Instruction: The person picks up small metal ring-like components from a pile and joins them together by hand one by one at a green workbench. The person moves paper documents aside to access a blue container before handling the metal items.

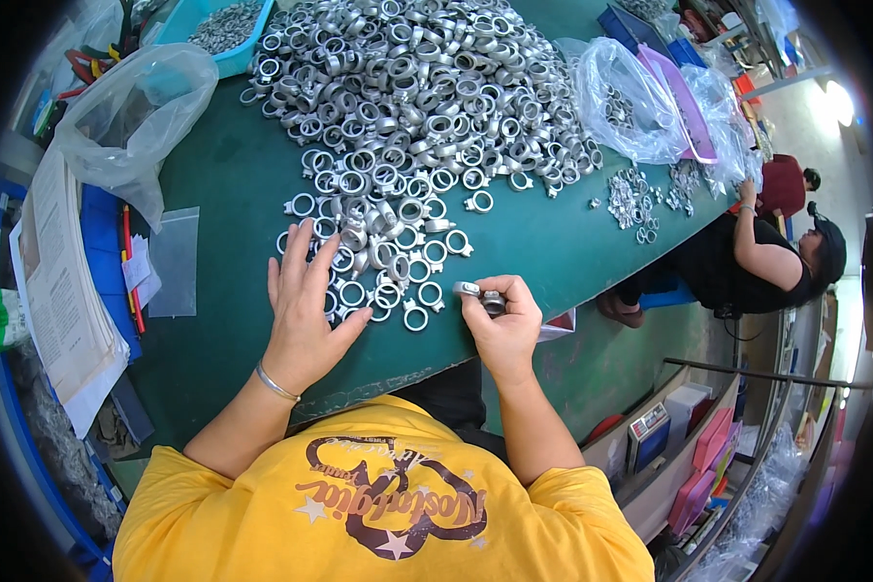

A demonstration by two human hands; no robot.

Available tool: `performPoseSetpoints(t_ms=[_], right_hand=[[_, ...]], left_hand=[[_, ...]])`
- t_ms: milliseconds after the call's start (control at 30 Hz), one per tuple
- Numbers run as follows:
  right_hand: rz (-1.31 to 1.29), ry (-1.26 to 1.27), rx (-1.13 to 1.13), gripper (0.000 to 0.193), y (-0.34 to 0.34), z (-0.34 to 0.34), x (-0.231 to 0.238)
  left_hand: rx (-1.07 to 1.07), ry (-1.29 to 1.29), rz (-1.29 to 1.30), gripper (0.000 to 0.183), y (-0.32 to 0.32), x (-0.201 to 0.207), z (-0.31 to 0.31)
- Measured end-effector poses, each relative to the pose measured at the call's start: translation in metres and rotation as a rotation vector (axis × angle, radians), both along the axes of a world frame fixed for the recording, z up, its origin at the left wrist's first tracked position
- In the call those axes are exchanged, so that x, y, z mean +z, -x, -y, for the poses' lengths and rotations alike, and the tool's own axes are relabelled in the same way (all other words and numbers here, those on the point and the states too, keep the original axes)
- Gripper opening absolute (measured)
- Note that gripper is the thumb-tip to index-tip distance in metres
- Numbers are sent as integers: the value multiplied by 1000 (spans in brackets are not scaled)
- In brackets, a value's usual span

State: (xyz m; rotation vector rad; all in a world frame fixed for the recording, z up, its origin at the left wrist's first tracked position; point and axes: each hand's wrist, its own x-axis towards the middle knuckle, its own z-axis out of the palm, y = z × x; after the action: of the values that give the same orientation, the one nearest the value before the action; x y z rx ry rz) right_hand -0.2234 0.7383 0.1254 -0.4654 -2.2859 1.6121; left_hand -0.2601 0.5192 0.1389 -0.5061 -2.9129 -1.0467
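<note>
— Yellow shirt (pixel 388 558) right up close, dark print and pale stars across it, and two bare forearms stretch from its sleeves over a green table (pixel 543 233).

— Give us the hands!

— Left hand (pixel 306 315) is spread wide, palm down, fingers well apart, at the near left edge of a scatter of loose metal rings (pixel 415 316). It grips nothing that I can see; whether the fingertips press on rings, I can't tell. Thin bracelet (pixel 278 382) on that wrist.

— And the right?

— Right hand (pixel 509 335) is curled nearly closed, and it's got rings! One bright ring (pixel 467 288) pokes out by the thumb tip, a darker ring (pixel 493 303) sits just beside it under the fingers. Any more inside the palm, I can't tell.

— Where's the main lot?

— Across the table: a huge silver heap (pixel 427 97), trailing down to that scatter between the hands. Light-blue tub (pixel 241 60) of small metal bits at its left, clear bag (pixel 616 107) and purple tray (pixel 674 97) at its right, small silver parts (pixel 635 199) lying nearer.

— Company?

— Yes, a co-worker (pixel 766 247) in a black cap, seated over on the right.
</note>
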Motion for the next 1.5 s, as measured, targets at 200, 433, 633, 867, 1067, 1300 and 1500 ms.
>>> performPoseSetpoints(t_ms=[200, 433, 633, 867, 1067, 1300, 1500], right_hand=[[-13, -18, -3, 15, 0, 1, 1], [134, 625, 78, 10, 0, -8, 13], [44, 466, 86, 11, -3, -6, 5], [7, 156, 134, 10, -5, -5, -2], [23, 63, 317, 12, -2, -1, 11], [137, 348, 470, 17, -3, 15, 23], [170, 417, 556, 10, -9, 20, 29]], left_hand=[[-1, -6, -5, 77, 0, -1, 0], [-3, -14, -6, 77, -1, 0, 1], [-7, -7, 1, 77, -1, 0, 0], [-2, -24, -1, 76, -1, 0, 0], [45, -180, -307, 60, -4, 12, -7], [-372, -571, -4, 42, -16, 7, -17], [-232, -714, 135, 21, -21, 4, -16]])
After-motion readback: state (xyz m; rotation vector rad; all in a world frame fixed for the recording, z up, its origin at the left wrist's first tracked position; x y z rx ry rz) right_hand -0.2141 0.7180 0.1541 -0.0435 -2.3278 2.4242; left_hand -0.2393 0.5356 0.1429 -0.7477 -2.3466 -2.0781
